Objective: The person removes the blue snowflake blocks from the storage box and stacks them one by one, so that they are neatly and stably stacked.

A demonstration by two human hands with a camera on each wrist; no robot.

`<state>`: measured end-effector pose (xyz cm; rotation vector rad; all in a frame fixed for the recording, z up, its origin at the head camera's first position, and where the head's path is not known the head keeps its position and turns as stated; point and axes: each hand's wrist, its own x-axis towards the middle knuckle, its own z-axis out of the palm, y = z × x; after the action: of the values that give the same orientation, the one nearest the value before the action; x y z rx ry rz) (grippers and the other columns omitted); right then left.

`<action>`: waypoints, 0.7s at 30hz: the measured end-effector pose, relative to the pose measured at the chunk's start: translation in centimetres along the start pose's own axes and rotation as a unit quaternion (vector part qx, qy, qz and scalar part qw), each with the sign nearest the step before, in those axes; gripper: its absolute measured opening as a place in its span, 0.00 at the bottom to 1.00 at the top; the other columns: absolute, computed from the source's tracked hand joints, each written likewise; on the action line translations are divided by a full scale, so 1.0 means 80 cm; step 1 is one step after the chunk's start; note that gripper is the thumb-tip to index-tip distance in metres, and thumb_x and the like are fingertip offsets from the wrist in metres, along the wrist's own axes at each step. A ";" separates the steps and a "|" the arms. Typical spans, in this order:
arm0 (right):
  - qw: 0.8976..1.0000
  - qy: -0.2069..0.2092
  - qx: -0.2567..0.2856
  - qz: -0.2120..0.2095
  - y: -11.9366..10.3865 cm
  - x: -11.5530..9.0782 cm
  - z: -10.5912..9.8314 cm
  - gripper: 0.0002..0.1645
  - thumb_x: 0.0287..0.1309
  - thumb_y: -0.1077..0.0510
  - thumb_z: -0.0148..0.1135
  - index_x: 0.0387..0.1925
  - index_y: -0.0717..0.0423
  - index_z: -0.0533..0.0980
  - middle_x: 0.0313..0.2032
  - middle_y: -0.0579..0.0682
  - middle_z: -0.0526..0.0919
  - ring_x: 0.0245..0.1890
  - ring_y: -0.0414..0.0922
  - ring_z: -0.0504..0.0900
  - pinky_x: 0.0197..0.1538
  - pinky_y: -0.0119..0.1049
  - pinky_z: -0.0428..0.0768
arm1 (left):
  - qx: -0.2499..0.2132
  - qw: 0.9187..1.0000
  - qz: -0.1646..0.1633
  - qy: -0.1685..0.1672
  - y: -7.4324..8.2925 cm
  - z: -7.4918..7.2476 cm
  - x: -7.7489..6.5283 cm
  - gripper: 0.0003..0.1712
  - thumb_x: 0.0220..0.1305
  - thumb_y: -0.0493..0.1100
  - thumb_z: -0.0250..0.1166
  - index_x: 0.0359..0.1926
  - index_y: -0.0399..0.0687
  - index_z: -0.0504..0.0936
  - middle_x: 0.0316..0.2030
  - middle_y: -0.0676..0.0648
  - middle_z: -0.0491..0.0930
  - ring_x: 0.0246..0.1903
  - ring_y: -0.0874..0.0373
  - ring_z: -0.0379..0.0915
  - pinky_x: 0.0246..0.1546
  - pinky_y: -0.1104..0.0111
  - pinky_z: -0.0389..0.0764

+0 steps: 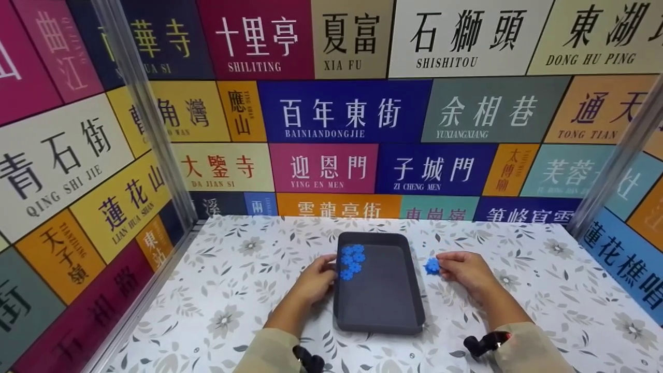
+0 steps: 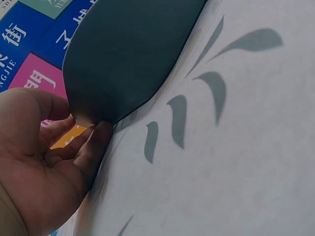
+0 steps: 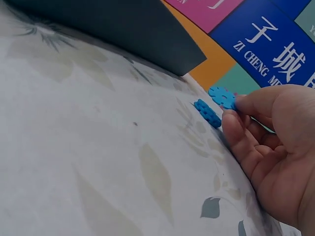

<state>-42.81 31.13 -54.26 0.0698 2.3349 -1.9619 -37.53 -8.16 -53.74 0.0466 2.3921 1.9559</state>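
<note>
A dark grey rectangular tray [image 1: 380, 300] lies on the table, with several blue notched snowflake discs [image 1: 352, 261] clustered at its upper left inside. At the tray's left wall my left hand [image 1: 319, 277] holds the side, its thumb and fingers bent against the edge, as the left wrist view [image 2: 54, 152] also has it. To the right of the tray, my right hand [image 1: 469, 269] pinches a blue snowflake disc [image 3: 223, 97] between thumb and forefinger. Just beside that disc, more blue notched discs [image 3: 207, 113] appear close together; whether they touch it I cannot tell.
A white cloth with grey leaf and flower prints [image 1: 228, 321] covers the table. Behind and on both sides stand panels with coloured place-name signs [image 1: 344, 116], with clear upright posts [image 1: 155, 124] at the corners. Dark wrist devices [image 1: 487, 344] sit at both sleeves.
</note>
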 end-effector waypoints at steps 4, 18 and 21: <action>1.000 0.006 -0.012 0.003 0.000 0.001 0.001 0.24 0.70 0.60 0.68 0.61 0.71 0.80 0.36 0.44 0.90 0.34 0.37 0.87 0.41 0.28 0.88 | -0.005 1.000 0.005 0.000 0.000 0.000 -0.001 0.34 0.66 0.36 0.59 0.74 0.39 0.73 0.63 0.34 0.82 0.55 0.47 0.83 0.53 0.58 0.85; 0.999 0.022 -0.036 0.009 -0.002 -0.001 0.007 0.20 0.69 0.62 0.68 0.56 0.72 0.82 0.37 0.45 0.91 0.33 0.35 0.88 0.41 0.28 0.88 | 0.011 1.000 -0.002 0.001 -0.002 0.000 0.003 0.33 0.66 0.37 0.59 0.73 0.41 0.75 0.62 0.36 0.83 0.54 0.48 0.83 0.54 0.59 0.84; 0.999 0.030 -0.038 0.013 -0.003 -0.002 0.009 0.18 0.69 0.62 0.68 0.55 0.72 0.82 0.36 0.46 0.91 0.32 0.36 0.87 0.40 0.28 0.88 | 0.018 1.000 -0.002 0.001 -0.003 0.000 0.003 0.33 0.66 0.37 0.59 0.73 0.42 0.75 0.62 0.37 0.83 0.53 0.50 0.83 0.54 0.59 0.84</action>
<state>-42.66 30.42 -54.13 0.1561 2.4307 -1.8813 -37.78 -8.20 -53.97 0.0397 2.4273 1.9116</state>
